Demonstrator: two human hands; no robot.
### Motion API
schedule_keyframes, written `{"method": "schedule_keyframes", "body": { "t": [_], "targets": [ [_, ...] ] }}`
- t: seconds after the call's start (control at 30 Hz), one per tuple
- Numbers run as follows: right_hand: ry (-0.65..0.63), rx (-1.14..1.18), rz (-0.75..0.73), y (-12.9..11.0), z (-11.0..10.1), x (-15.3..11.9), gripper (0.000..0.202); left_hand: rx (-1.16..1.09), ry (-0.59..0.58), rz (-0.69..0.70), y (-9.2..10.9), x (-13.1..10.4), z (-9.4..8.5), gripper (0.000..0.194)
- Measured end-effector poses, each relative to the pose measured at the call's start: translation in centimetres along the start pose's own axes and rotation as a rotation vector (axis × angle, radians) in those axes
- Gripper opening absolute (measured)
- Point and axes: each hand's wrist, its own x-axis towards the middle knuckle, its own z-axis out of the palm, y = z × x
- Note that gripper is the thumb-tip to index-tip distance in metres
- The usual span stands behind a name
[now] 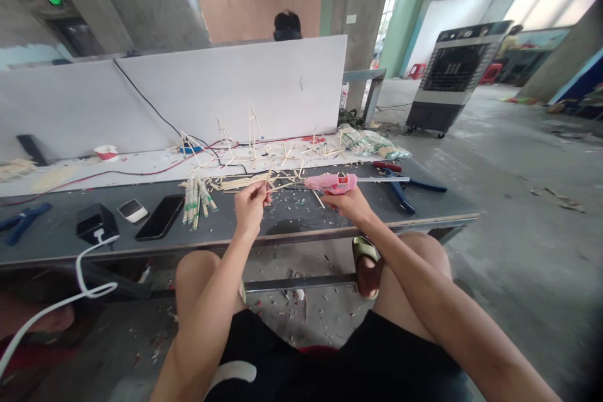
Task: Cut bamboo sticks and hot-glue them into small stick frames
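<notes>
My left hand (252, 204) pinches thin wooden sticks (281, 188) above the front of the table; one points up and another reaches right. My right hand (349, 204) is wrapped round the handle of a pink hot glue gun (332, 183), with a long pale glue stick (381, 179) jutting from its back. The gun's nozzle points left toward the sticks; I cannot tell whether it touches them. Behind my left hand lies a pile of loose wooden sticks (240, 182). Wrapped stick bundles (195, 201) lie to its left.
Small stick frames (253, 132) stand before a white partition (226, 94). Blue-handled pliers (400, 195) and plastic-wrapped sticks (372, 141) lie at right. A black phone (161, 218), white device (132, 210), black charger box (97, 223) and more pliers (23, 223) are at left. An air cooler (455, 75) stands beyond.
</notes>
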Motion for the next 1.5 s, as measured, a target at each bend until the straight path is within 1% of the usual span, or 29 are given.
{"method": "schedule_keyframes", "body": {
  "t": [0.13, 0.37, 0.73, 0.93, 1.0, 1.1, 1.27, 1.37, 1.43, 1.5],
  "targets": [
    [0.003, -0.014, -0.042, 0.0, 0.1, 0.0, 0.022, 0.016, 0.002, 0.009, -0.1, 0.0, 0.0, 0.025],
    [-0.005, -0.032, -0.035, 0.3, 0.0, 0.1, 0.017, 0.031, -0.002, 0.002, -0.1, 0.0, 0.0, 0.024],
    [-0.003, -0.045, -0.031, 0.4, -0.1, 0.1, 0.023, 0.033, 0.0, -0.003, 0.0, 0.0, -0.1, 0.025],
    [-0.001, -0.038, -0.018, 0.4, 0.0, 0.1, 0.019, 0.027, 0.001, -0.012, 0.0, 0.0, -0.1, 0.026],
    [-0.005, -0.028, -0.009, 0.4, 0.0, 0.1, 0.02, 0.012, 0.0, -0.02, 0.0, 0.0, 0.0, 0.027],
    [-0.031, 0.026, 0.033, 0.3, -0.1, 0.1, 0.024, -0.021, -0.01, -0.037, 0.1, 0.0, 0.0, 0.028],
    [-0.099, 0.248, 0.089, 0.3, -0.3, 0.6, 0.033, -0.091, -0.02, -0.074, 0.2, 0.0, 0.2, 0.031],
    [-0.082, 0.321, 0.159, 0.7, -1.0, 1.4, 0.035, -0.168, -0.015, -0.114, 0.2, 0.1, 0.2, 0.028],
    [-0.029, 0.264, 0.222, 1.6, -1.5, 2.4, 0.035, -0.232, -0.016, -0.145, 0.2, 0.1, 0.1, 0.026],
    [0.058, 0.112, 0.301, 2.9, -2.0, 3.6, 0.031, -0.298, -0.021, -0.171, 0.3, 0.2, 0.1, 0.024]
  ]
}}
